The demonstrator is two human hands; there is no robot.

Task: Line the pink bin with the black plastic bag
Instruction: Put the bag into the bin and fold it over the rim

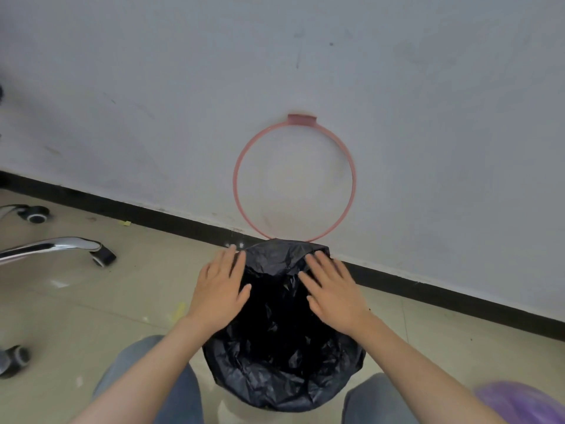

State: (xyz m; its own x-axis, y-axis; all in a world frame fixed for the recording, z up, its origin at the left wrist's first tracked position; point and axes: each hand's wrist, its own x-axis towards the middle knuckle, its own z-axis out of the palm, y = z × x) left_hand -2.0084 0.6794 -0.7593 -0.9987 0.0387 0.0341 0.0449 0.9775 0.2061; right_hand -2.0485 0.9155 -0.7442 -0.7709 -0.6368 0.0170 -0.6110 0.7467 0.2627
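The black plastic bag (pixel 281 341) is spread over the mouth of the bin and folded down over its rim, so the pink body is hidden. A pale strip of the bin (pixel 232 411) shows below the bag. The bin's pink ring (pixel 241 154) is flipped up and leans against the wall behind it. My left hand (pixel 218 289) lies flat on the bag's left rim, fingers spread. On the right rim rests my right hand (pixel 331 292), fingers spread too. Neither hand grips the plastic.
The bin stands on a tiled floor against a white wall (pixel 305 56) with a black skirting (pixel 153 214). Chrome chair legs with castors (pixel 101 255) are at the left. A purple bag (pixel 519 402) lies at the lower right. My knees flank the bin.
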